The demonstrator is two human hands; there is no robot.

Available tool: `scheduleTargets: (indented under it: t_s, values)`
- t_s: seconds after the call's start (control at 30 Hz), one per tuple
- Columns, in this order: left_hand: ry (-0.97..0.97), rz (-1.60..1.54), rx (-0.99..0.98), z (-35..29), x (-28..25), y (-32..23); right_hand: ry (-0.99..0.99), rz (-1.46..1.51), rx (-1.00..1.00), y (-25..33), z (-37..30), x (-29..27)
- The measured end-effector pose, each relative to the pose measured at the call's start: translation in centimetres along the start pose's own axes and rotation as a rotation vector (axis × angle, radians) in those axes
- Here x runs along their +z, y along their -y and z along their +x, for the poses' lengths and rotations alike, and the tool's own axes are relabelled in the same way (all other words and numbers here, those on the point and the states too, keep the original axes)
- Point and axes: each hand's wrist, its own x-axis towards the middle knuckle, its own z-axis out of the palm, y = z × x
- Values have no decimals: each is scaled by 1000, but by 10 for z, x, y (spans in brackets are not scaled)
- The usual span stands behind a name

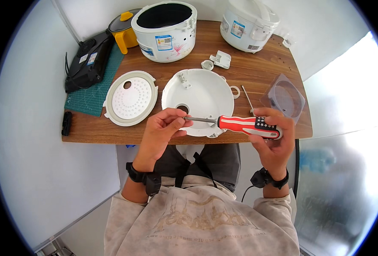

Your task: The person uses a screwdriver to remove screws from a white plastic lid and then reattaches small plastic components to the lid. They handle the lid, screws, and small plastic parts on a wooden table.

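In the head view, the right hand (pixel 271 137) is wrapped closed around the red-and-white handle of a screwdriver (pixel 248 126), held level just above the near table edge with its shaft pointing left. The left hand (pixel 163 128) pinches the shaft's metal tip between thumb and fingertips; whether a bit or screw sits there cannot be told. Held so, the tool probably lets both hands work at its tip without touching the parts below. Directly beyond the hands lies a white round lid shell (pixel 199 98), inner side up, overhanging the near edge of the wooden table (pixel 261 72) a little. To its left rests a perforated inner plate (pixel 131 102), partly on a green cutting mat (pixel 97 91). Farther back stand an open cooker body (pixel 165 30) and a second, closed cooker (pixel 248 23); small white parts (pixel 220 59) lie between them. A thin rod (pixel 247 97) and a clear plastic piece (pixel 285 97) sit at the right, near that edge. Open wood remains mostly right of the shell and at the far middle.
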Motion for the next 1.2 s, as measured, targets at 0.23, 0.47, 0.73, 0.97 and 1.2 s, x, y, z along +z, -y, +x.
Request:
scheduleTargets:
  t_s: [0.23,0.47,0.73,0.97,1.2]
  values:
    - [-57,-33,10,2,0,3,254,-132,-183,14,7,0]
    - [-14,167,125,0,-1,-1,213,-173,-4,19,9,-8]
    - [48,148,167,-3,1,-1,72,31,30,14,7,-8]
    - [169,82,44,-6,-6,-7,115,55,-33,10,10,-16]
    - [133,148,111,-10,2,-17,65,-10,-59,20,18,-20]
